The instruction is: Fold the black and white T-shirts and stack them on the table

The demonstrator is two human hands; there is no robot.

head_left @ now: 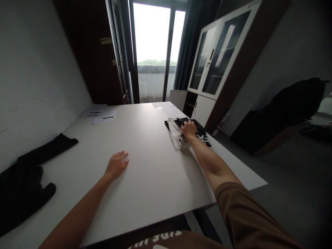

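Head view shows me a big white table [155,173] with both of my hands on it. My right hand [188,129] is stretched far out, at about 1 o'clock from the middle of the table. It lies on top of a clear plastic bag [176,136] with black and white cloth [203,136] inside. The fingers are curled over the bag, but I cannot tell if they truly grip it. The bag sits close to the right edge of the table.

My left hand [116,165] is flat on the bare table, at about 8 o'clock from the bag and well apart from it. Its fingers are spread and it holds nothing.

At 9 o'clock, a black garment [28,173] lies by the wall. Some papers [100,113] rest far off at 11 o'clock. A cabinet with glass doors [215,58] stands past the table at 1 o'clock.
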